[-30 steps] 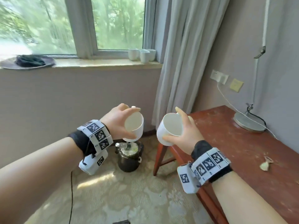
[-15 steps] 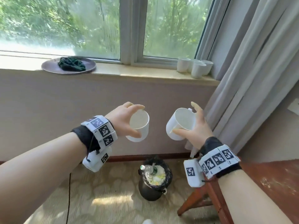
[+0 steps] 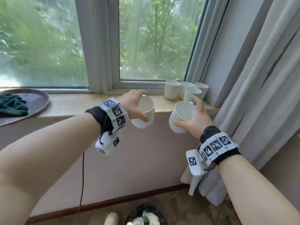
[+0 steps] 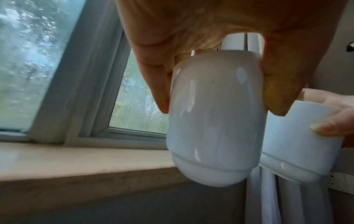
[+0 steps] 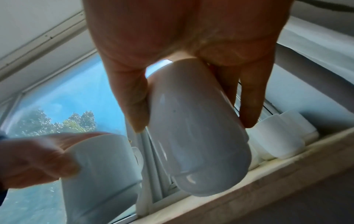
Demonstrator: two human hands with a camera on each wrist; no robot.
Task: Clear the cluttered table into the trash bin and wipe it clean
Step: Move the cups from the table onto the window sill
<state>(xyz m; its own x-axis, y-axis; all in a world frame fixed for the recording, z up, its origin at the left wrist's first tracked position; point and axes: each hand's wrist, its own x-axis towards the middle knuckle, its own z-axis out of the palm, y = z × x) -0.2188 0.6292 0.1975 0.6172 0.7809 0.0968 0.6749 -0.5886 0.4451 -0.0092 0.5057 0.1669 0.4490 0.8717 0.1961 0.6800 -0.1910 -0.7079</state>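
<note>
My left hand grips a white cup by its rim and wall, in the air just in front of the window sill. Beside it my right hand grips a second white cup, tilted left. In the left wrist view, thumb and fingers clasp the cup, and the other cup is at the right. The right wrist view shows its cup in front of several cups on the sill. The trash bin, holding rubbish, stands on the floor below.
Several white cups stand together at the sill's right end. A dark plate with a green cloth sits on the sill at the left. A grey curtain hangs at the right. The table is out of view.
Both hands have risen with their cups from above the bin up to the sill's edge. The view has swung up and left, so the table has dropped out of sight.
</note>
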